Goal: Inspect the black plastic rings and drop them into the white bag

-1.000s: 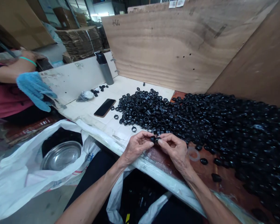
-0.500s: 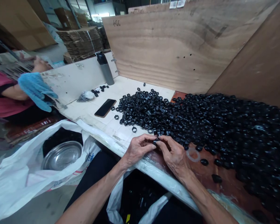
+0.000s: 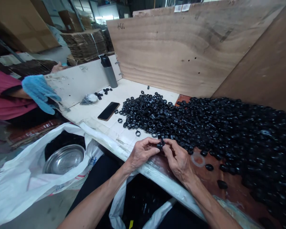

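Note:
My left hand (image 3: 143, 152) pinches a small black plastic part (image 3: 160, 145) between thumb and fingers, over the front edge of the bench. Thumb and fingers of my right hand (image 3: 177, 157) close on the part's other side; whether it is one piece or two joined is too small to tell. Just beyond my fingertips lies a heap of black ring-shaped nuts (image 3: 150, 111). To the right it runs into a larger pile of dark, rounded black plastic pieces (image 3: 240, 136). A pale translucent ring (image 3: 198, 159) rests beside my right hand.
A phone (image 3: 109, 111), a dark bottle (image 3: 109, 72) and a small plastic bag (image 3: 88, 99) stand or lie on the left. Wooden boards (image 3: 171, 51) wall the back. A white sack (image 3: 21, 171) holds a metal bowl (image 3: 65, 159). Another person (image 3: 7, 92) is at far left.
More of the black part shows between my fingertips, and my hands keep nearly the same place. The view shifts slightly. The other person's hand at far left has moved right.

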`<state>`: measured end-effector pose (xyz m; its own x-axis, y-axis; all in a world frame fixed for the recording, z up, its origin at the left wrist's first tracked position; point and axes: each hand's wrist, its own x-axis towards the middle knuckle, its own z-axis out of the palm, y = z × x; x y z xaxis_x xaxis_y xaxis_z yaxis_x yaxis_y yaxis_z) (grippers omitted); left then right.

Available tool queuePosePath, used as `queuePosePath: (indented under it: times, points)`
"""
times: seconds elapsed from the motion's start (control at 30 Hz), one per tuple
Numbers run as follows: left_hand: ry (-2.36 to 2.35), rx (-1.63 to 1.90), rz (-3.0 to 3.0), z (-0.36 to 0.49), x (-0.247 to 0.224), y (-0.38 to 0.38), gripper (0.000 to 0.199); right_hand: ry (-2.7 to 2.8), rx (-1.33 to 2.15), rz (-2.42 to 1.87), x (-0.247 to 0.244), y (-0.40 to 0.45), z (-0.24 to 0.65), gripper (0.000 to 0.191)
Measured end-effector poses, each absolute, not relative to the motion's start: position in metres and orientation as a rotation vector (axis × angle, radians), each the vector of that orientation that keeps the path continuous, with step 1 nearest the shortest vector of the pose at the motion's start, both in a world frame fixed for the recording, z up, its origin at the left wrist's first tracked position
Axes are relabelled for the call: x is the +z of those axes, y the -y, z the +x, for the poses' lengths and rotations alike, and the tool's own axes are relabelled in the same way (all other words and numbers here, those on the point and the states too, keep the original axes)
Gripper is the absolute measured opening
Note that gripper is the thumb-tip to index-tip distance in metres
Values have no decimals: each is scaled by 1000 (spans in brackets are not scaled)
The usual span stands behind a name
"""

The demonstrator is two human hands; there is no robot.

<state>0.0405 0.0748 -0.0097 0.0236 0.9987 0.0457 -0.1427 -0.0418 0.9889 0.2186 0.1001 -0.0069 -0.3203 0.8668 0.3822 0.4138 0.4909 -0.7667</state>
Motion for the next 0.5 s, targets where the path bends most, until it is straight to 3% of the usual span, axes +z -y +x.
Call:
queuePosePath:
  times: [0.07, 0.17, 0.3, 0.4, 0.5]
  points:
    - [-1060, 1313, 1115, 41, -10, -75, 26, 1963, 705, -1011, -3, -99, 218, 20]
    - [-1065, 1328, 1108, 41, -10, -76, 27, 2016, 652, -1040, -2, -98, 219, 35]
    - [-1082, 1332, 1089, 40, -10, -76, 25, 1969, 756, -1055, -1, -98, 220, 23]
    - [-1097, 1336, 1098, 40, -11, -77, 26, 1986, 758, -1059, 0, -98, 219, 32]
    - [-1091, 1327, 1110, 39, -12, -77, 28, 1935, 764, -1036, 0, -99, 218, 14]
